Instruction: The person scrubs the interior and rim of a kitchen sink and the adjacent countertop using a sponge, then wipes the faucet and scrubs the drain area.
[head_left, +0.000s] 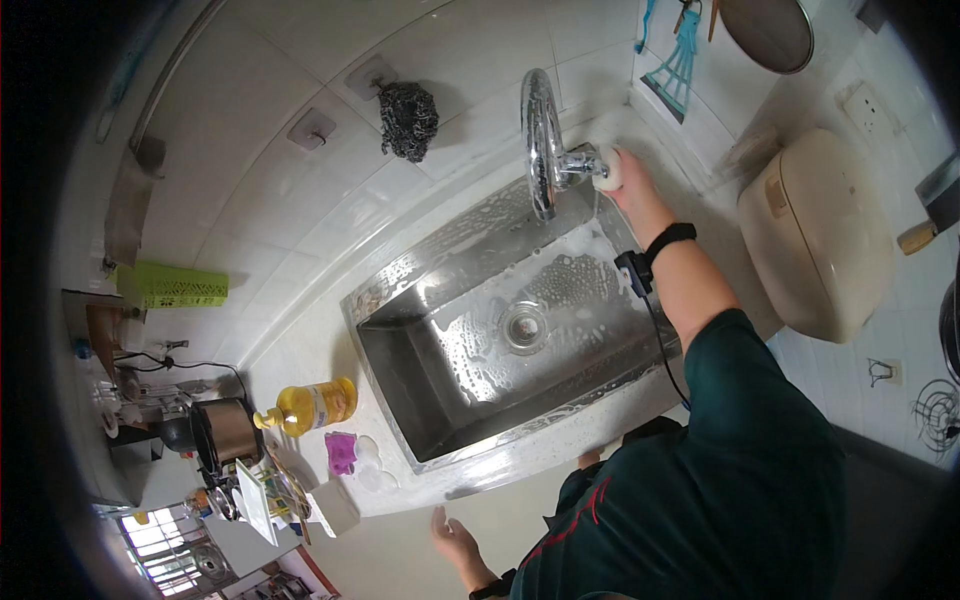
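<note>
At the far right corner of the sink, my right hand grips a white sponge or pad. It presses against the side of the chrome faucet, near the faucet's base and lever. Fingers partly hide the pad. My left hand hangs in front of the counter, empty, its fingers loosely apart. Soapy foam and water droplets cover parts of the stainless steel sink around its drain. Its basin holds no dishes.
A pump bottle of yellow liquid and a purple sponge lie left of the sink. Beyond them stand a pot and a dish rack with a white plate. A steel-wool scrubber hangs above; a beige lidded container stands right.
</note>
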